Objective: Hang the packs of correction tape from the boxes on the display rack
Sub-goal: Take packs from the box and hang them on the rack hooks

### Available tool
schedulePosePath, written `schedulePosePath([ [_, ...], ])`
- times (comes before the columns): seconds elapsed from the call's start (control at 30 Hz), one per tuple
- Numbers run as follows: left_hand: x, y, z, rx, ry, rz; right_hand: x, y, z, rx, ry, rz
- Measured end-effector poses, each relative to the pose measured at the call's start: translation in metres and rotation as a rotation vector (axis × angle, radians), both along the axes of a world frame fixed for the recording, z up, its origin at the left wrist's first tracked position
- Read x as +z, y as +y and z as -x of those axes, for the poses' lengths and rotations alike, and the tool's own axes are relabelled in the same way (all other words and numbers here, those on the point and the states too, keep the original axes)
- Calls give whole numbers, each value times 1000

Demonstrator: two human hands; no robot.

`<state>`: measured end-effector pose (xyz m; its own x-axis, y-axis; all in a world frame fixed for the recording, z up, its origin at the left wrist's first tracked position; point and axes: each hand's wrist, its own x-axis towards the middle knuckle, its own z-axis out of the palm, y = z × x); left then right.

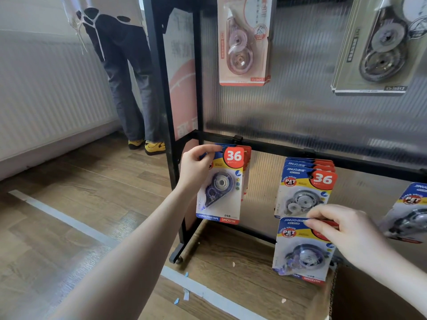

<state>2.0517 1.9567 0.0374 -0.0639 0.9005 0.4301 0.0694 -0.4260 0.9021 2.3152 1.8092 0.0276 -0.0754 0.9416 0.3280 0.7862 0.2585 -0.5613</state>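
Packs marked "36", "CORRECTION TAPE" and "SMOOTH" hang on the black display rack [300, 150]. The left hand [196, 168] pinches the top corner of the front pack [220, 188] on the left hook. The right hand [344, 232] grips another pack [300, 250], reading "JINUO" and "PET", below the middle stack [305, 190].

left pack [220, 185] on rack [277, 146] | hung stack [305, 188] right | held pack [302, 250] below stack
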Motion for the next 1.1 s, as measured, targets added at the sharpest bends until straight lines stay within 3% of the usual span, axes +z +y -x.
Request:
schedulePosePath([
  [0.4,-1,-2,-9,166,20,-36,1,8,12,30,-54,43],
  [0.63,-8,6,-1,-16,-4,36,-1,10,15,32,-66,66],
  [0.97,-3,29,-7,178,471,-170,2,35,34,68,-140,61],
  [1.1,0,33,-10,245,570,-243,5,43,47,72,-175,48],
])
